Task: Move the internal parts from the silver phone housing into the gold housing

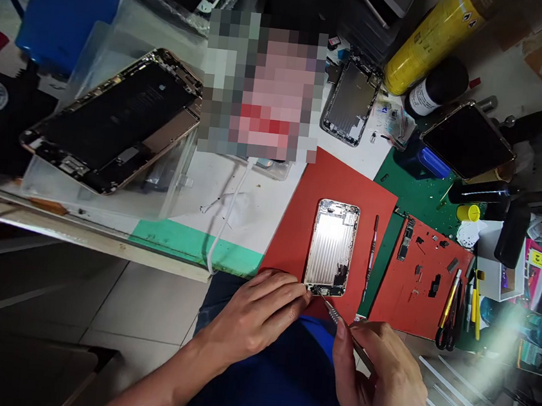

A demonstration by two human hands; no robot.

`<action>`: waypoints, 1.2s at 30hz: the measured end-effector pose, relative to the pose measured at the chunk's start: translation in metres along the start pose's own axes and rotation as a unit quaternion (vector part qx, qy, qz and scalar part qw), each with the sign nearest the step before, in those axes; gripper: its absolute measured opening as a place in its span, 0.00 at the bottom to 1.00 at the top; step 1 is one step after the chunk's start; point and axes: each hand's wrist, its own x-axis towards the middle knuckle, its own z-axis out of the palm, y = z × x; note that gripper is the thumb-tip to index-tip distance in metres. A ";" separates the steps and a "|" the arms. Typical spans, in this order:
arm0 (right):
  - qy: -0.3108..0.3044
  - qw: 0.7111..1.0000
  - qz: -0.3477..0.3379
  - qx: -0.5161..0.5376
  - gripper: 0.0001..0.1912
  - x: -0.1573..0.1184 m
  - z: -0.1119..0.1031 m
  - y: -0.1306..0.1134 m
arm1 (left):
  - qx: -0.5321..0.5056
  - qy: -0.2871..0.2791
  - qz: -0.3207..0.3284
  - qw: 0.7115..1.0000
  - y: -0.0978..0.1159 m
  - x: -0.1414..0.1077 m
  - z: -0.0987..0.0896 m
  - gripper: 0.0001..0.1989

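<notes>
An opened phone housing [332, 245] with a bare, shiny metal back lies on a red mat [292, 231]. My left hand [264, 309] has its fingers closed together at the housing's near left corner, holding it there. In my right hand [381, 376] is a slim metal hand tool with a knurled grip [333, 313], held like a pen. The tool's thin tip meets the near end of the housing, among small dark parts; its exact shape is too fine to tell. A second slim metal tool [371, 259] lies on the mat to the right of the housing.
Small phone parts and a circuit board [407, 238] lie on another red mat [387, 299] at right, beside scissors [445, 337]. Larger opened phone [115, 122] rests on a clear plastic box at left. A white cable [227, 224] hangs over the table edge. Yellow spray can [433, 42] stands behind.
</notes>
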 end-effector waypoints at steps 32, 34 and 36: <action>0.002 0.998 -0.046 0.031 0.12 -0.007 0.014 0.004 | 0.000 0.045 0.011 0.999 0.001 0.007 -0.002 0.09; 0.024 0.998 -0.056 0.011 0.12 -0.007 0.015 0.005 | 0.003 0.044 0.015 0.999 0.001 0.007 -0.002 0.09; 0.013 0.999 -0.052 0.007 0.12 -0.006 0.015 0.004 | 0.000 0.045 0.012 0.999 0.001 0.007 -0.002 0.08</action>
